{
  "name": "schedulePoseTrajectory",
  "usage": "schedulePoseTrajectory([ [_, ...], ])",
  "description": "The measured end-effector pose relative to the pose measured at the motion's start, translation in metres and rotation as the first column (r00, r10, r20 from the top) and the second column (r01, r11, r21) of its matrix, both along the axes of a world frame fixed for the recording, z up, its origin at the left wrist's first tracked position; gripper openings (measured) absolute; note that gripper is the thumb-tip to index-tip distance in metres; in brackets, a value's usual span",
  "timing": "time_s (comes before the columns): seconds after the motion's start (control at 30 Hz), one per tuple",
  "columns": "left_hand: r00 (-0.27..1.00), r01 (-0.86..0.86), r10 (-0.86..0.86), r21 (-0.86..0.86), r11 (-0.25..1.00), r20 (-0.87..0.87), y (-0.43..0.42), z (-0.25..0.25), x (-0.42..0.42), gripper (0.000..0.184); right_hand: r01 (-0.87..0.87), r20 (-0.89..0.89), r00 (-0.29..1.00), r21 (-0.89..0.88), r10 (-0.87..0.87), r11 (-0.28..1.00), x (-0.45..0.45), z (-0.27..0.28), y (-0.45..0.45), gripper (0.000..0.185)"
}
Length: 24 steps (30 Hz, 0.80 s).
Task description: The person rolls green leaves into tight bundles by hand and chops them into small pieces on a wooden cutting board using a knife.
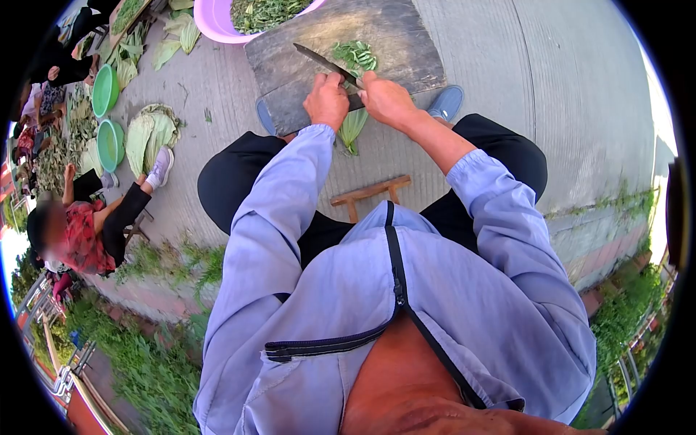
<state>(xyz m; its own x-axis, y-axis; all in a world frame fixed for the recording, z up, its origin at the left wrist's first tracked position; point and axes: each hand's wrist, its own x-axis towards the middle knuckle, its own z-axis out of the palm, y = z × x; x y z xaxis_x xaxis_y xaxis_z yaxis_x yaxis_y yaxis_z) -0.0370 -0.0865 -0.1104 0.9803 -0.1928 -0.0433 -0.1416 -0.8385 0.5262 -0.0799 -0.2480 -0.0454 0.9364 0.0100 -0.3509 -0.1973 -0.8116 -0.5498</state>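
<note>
A long dark-bladed knife [317,58] lies slanted over a worn wooden chopping board [290,83], its tip toward the far left. My right hand [388,100] is closed at the knife's near end, where the handle is hidden in my fingers. Left of it, my left hand [328,101] is closed low against the board, beside the blade; my fingers hide most of what they grip. Between my hands, a green leaf [353,132] hangs past the board's near edge. Just beyond the blade sits a small heap of cut green strips [355,55].
A pink basin [210,18] of chopped greens stands behind the board. To the left are two green basins [106,90], large loose leaves [152,134] and a seated person [87,232], with others farther back. A low wooden stool [371,190] is between my legs.
</note>
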Motion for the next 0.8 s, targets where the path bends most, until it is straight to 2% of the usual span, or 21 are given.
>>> schedulePoseTrajectory([
  [0.8,1.000,0.009,-0.009,-0.017,1.000,0.018,-0.0004,0.0008,-0.0012,0.021,0.000,0.046,0.999,0.008,0.000,1.000,0.0024,-0.0060,0.0026,0.029],
])
